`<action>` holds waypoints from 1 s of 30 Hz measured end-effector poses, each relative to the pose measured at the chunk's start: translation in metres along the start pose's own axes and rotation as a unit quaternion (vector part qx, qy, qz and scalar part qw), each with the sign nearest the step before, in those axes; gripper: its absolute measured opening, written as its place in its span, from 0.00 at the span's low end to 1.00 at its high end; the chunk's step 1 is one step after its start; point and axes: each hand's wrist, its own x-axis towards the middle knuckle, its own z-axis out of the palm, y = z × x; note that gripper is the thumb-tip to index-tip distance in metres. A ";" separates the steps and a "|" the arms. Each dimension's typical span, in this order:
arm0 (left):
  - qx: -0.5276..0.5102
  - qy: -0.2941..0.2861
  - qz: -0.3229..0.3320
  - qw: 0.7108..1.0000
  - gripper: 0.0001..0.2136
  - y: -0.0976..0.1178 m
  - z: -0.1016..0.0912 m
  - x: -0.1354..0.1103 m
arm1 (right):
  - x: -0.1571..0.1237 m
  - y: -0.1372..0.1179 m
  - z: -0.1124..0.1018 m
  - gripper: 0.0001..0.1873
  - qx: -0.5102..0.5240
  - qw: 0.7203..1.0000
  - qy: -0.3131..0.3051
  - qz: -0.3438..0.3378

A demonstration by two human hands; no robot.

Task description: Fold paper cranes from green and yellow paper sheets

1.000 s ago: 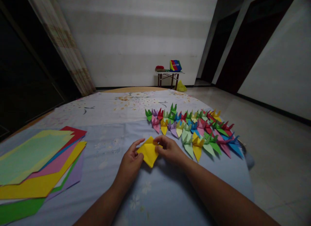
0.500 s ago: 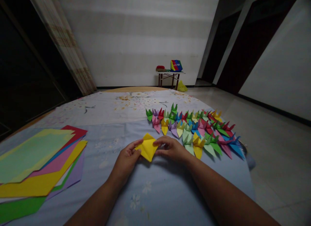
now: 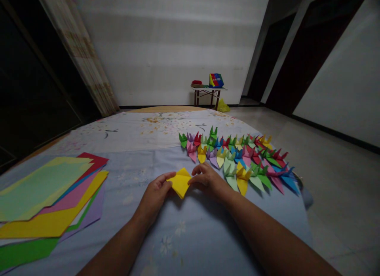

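Right hand (image 3: 211, 182) has eased apart at yellow paper (image 3: 180, 184), left hand (image 3: 155, 191) clamping its edge.

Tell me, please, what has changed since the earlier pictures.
The folded yellow paper and the left hand holding it have shifted slightly left; the right hand, earlier over the paper's face, now overlaps only its right corner. The paper cranes and coloured sheets stayed put.

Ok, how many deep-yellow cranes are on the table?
3 visible: near crane, front row; left crane, middle row; back crane, right end of the back row. Others may be hidden in the crowd. The held paper isn't counted.
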 end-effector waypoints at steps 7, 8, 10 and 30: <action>-0.028 -0.032 -0.001 0.999 0.22 0.002 -0.002 -0.002 | 0.000 0.001 0.000 0.03 0.107 0.992 0.020 0.058; -0.029 -0.035 -0.003 0.999 0.22 0.003 -0.002 -0.002 | 0.000 0.001 0.000 0.03 0.127 0.989 0.018 0.075; -0.027 -0.034 -0.011 0.999 0.23 0.004 -0.001 -0.004 | 0.000 0.001 0.000 0.03 0.169 0.979 0.014 0.114; 0.025 -0.051 0.032 0.998 0.18 -0.007 -0.003 -0.001 | 0.002 -0.008 -0.001 0.10 0.154 0.971 0.038 0.178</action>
